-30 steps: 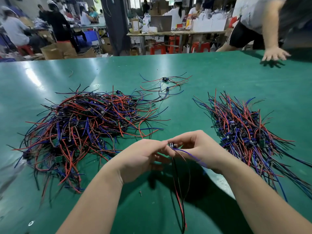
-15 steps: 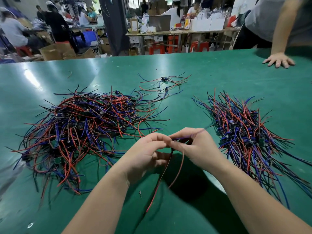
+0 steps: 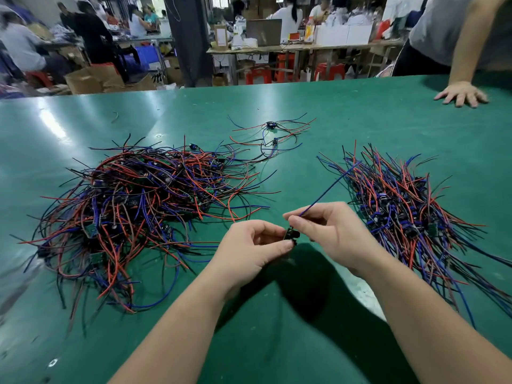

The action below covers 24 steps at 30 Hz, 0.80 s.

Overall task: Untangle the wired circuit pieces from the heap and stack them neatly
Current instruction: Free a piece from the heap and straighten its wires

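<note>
A tangled heap (image 3: 133,209) of small circuit pieces with red, blue and black wires lies on the left of the green table (image 3: 360,117). On the right lies a stack (image 3: 401,209) of pieces with wires roughly aligned. My left hand (image 3: 249,250) and my right hand (image 3: 329,234) meet above the table's near middle and both pinch one small dark circuit piece (image 3: 290,234). Its blue wire (image 3: 329,187) sticks up and to the right from my right fingers. The piece's other wires are hidden behind my hands.
Two loose pieces with splayed wires (image 3: 273,133) lie beyond the heap. Another person's hand (image 3: 461,94) rests flat on the table's far right edge. Behind the table are benches, red stools, cardboard boxes and seated workers.
The red and black wires that hung below my hands are out of sight now. The blue wire has swung up and points to the right. My hands have shifted a little to the right.
</note>
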Each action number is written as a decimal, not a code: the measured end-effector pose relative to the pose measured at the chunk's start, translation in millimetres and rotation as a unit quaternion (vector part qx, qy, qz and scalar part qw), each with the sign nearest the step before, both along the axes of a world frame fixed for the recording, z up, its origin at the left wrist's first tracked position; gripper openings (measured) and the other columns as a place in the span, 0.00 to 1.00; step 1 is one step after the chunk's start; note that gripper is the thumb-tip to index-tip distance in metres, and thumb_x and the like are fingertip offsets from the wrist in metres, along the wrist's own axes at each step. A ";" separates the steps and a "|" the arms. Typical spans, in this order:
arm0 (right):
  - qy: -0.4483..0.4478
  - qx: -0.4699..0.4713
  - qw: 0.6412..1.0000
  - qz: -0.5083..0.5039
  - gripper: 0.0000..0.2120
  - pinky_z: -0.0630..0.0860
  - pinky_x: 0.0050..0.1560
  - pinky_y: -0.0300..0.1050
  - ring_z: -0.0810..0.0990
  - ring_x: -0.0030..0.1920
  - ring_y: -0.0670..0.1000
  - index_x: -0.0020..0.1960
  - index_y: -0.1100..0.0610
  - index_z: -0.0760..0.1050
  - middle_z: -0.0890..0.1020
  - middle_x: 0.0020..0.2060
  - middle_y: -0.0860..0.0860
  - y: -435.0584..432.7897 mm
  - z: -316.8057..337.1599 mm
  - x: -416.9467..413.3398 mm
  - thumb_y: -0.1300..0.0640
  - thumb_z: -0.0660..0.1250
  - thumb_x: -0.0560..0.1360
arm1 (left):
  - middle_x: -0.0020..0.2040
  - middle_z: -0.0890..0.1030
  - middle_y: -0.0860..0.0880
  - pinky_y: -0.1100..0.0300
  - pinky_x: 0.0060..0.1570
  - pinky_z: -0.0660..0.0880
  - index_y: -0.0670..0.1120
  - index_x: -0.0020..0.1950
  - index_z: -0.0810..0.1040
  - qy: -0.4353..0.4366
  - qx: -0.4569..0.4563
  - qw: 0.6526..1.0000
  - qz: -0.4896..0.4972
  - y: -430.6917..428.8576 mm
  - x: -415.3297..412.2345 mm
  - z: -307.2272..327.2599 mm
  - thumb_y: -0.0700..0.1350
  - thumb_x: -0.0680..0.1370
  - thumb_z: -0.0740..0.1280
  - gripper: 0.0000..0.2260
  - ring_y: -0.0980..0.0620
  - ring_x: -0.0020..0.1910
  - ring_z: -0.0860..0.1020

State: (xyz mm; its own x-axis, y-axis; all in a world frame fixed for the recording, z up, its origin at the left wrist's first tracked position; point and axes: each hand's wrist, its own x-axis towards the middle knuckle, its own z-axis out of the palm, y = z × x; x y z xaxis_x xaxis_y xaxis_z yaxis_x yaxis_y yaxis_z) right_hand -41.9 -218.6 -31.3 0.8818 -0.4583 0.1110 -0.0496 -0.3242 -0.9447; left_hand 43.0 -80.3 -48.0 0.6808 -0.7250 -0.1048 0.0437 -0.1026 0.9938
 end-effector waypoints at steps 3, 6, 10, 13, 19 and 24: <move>-0.038 0.119 0.992 -0.035 0.06 0.70 0.31 0.32 0.75 0.29 0.42 0.38 0.55 0.83 0.81 0.29 0.49 -6.4 5.9 -3.3 0.64 0.72 0.70 | 0.37 0.84 0.48 0.66 0.36 0.77 0.41 0.47 0.80 0.047 -0.023 0.998 -0.043 1.5 -3.0 1.9 0.34 0.72 0.72 0.06 0.54 0.34 0.82; -0.042 0.216 0.975 -0.036 0.05 0.70 0.27 0.33 0.74 0.27 0.45 0.36 0.58 0.82 0.80 0.26 0.50 -8.9 7.7 -3.2 0.65 0.72 0.68 | 0.40 0.85 0.45 0.62 0.38 0.79 0.43 0.46 0.81 0.067 -0.042 0.996 -0.052 0.2 -6.4 4.9 0.37 0.72 0.73 0.05 0.51 0.36 0.83; -0.022 0.215 0.976 -0.032 0.05 0.70 0.26 0.34 0.75 0.25 0.45 0.36 0.59 0.81 0.80 0.26 0.51 -4.0 3.6 -1.4 0.66 0.71 0.69 | 0.36 0.84 0.44 0.64 0.34 0.78 0.43 0.40 0.82 0.067 -0.058 0.996 -0.023 -2.3 -10.7 5.4 0.42 0.65 0.76 0.08 0.52 0.32 0.81; -0.018 0.242 0.970 -0.027 0.02 0.71 0.27 0.34 0.76 0.26 0.45 0.38 0.62 0.80 0.80 0.27 0.52 -2.9 5.2 -0.8 0.63 0.72 0.69 | 0.34 0.83 0.43 0.63 0.32 0.78 0.42 0.37 0.82 0.080 -0.052 0.995 -0.016 -1.1 -8.7 6.1 0.36 0.69 0.74 0.03 0.52 0.29 0.80; -0.099 0.329 0.935 -0.094 0.07 0.73 0.25 0.31 0.79 0.27 0.43 0.42 0.62 0.77 0.83 0.30 0.51 -25.8 21.7 -7.7 0.59 0.69 0.66 | 0.33 0.83 0.44 0.63 0.31 0.76 0.41 0.40 0.82 0.023 -0.007 0.999 -0.032 2.4 -4.8 8.0 0.36 0.70 0.74 0.03 0.51 0.30 0.80; -0.135 0.318 0.929 -0.136 0.05 0.74 0.29 0.32 0.81 0.31 0.44 0.43 0.57 0.79 0.84 0.32 0.49 -41.4 21.6 -13.1 0.58 0.65 0.75 | 0.32 0.83 0.46 0.65 0.30 0.75 0.43 0.40 0.82 -0.013 0.027 0.999 -0.041 0.7 -6.1 4.8 0.38 0.70 0.75 0.04 0.53 0.30 0.81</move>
State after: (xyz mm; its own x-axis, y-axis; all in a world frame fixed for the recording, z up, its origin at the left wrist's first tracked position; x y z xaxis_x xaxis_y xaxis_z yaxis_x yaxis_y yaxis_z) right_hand -55.0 -260.0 -9.7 0.7037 -0.7081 -0.0582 0.2186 0.2937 -0.9306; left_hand 36.8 -79.6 -43.2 0.6225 -0.7720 -0.1284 0.0070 -0.1585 0.9873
